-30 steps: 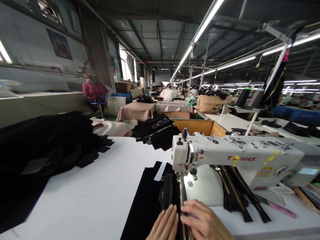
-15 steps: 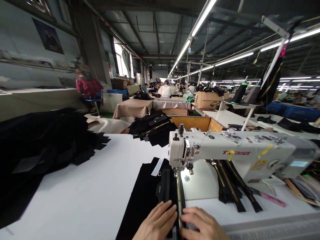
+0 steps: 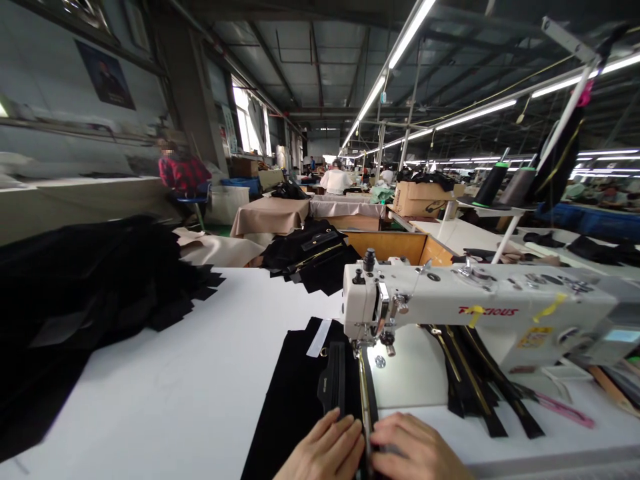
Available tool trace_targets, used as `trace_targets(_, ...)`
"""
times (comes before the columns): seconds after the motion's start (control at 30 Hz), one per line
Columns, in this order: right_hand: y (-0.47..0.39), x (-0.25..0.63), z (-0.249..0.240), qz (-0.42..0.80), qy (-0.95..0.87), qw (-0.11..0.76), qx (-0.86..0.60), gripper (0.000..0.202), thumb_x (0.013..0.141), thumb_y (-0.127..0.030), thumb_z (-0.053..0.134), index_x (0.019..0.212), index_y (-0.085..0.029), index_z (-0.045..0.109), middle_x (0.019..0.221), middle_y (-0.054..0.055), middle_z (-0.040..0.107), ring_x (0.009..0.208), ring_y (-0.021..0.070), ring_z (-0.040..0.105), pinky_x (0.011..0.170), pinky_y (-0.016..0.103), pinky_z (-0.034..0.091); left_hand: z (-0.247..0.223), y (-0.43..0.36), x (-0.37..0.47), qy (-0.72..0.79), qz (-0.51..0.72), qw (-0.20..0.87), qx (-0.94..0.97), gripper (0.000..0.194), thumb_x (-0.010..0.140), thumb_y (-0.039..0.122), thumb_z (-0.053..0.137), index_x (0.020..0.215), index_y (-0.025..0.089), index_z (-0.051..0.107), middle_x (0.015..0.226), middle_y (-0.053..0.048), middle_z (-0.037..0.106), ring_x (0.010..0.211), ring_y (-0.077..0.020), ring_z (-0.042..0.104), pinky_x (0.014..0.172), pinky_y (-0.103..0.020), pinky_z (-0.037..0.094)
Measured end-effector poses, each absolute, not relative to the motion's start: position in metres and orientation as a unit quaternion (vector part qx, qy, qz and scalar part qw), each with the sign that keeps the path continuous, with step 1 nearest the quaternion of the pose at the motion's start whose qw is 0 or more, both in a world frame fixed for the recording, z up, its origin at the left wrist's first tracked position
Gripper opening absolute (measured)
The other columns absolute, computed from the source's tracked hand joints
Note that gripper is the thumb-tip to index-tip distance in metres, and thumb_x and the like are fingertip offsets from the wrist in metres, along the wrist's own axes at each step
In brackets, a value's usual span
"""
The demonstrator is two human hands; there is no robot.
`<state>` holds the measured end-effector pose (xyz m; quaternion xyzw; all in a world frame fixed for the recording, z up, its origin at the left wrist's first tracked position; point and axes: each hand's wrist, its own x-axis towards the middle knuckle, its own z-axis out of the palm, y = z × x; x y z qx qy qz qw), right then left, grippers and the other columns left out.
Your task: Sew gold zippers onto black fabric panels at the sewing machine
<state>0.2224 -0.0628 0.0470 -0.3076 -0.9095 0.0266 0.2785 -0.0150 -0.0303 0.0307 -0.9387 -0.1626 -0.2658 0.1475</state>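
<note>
Against the picture half a second back, the whole view sits a little lower and to the right: the white table (image 3: 165, 373) and the white sewing machine (image 3: 480, 313) have slid that way, and both hands show slightly less, pushed nearer the bottom edge. Against the one a second back, the hands lie closer together and lower in the view. The black fabric panel (image 3: 295, 393) stays flat under the machine's needle end, and the gold zipper (image 3: 365, 400) still runs straight from the presser foot toward the near edge.

On the far left the big heap of black fabric (image 3: 85, 300) holds its place, as does the smaller black pile (image 3: 310, 257) beyond the machine. To the right, under the machine's arm, a bunch of black zipper strips (image 3: 475, 380) fans out toward the near right.

The left hand (image 3: 327, 453) lies palm down on the panel just left of the zipper, fingers together and stretched forward, pressing flat — clamped on nothing. The right hand (image 3: 417, 453) lies just right of the zipper, knuckles up, fingers bent together with their tips at the zipper tape; whether they pinch it or only press on it cannot be told. The two hands nearly touch across the zipper.
</note>
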Motion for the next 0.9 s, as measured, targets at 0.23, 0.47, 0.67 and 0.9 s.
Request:
trace_targets(0.23,-0.041,0.213,0.065,0.068,-0.882,0.231,-0.405,0.052,0.079,0.001,0.045,0.125,-0.019,0.06,0.117,0.011,0.06,0.106,0.0249,0.058,0.091,0.038,0.054,0.002,-0.026,-0.007,-0.178,-0.309,0.161,-0.92,0.033,0.105,0.012,0.031,0.11,0.014,0.063,0.103,-0.007,0.073,0.095,-0.0174,0.07,0.102,-0.031,0.05)
trace_targets(0.47,-0.022,0.213,0.062,0.091,-0.881,0.232,-0.403,0.043,0.081,0.001,0.046,0.114,-0.019,0.064,0.111,0.009,0.058,0.107,0.0238,0.053,0.095,0.04,0.05,0.038,-0.017,-0.007,-0.155,-0.245,0.141,-0.947,0.035,0.105,0.016,0.029,0.111,0.01,0.063,0.107,-0.01,0.072,0.094,-0.021,0.071,0.091,-0.032,0.057)
trace_targets(0.67,-0.012,0.215,0.061,0.072,-0.874,0.244,-0.413,0.044,0.084,0.001,0.044,0.12,-0.02,0.061,0.113,0.008,0.058,0.108,0.0232,0.054,0.096,0.041,0.05,0.063,-0.006,-0.008,-0.165,-0.187,0.082,-0.965,0.036,0.09,0.003,0.041,0.122,0.007,0.058,0.116,-0.013,0.069,0.105,-0.0232,0.068,0.096,-0.033,0.055)
trace_targets(0.9,-0.011,0.215,0.055,0.067,-0.86,0.246,-0.442,0.048,0.089,-0.003,0.041,0.133,-0.019,0.051,0.13,0.011,0.055,0.119,0.0273,0.052,0.103,0.05,0.047,0.069,0.003,-0.006,-0.205,-0.173,0.021,-0.963,0.045,0.086,-0.001,0.04,0.128,0.009,0.053,0.125,-0.012,0.064,0.115,-0.0226,0.062,0.103,-0.036,0.049)
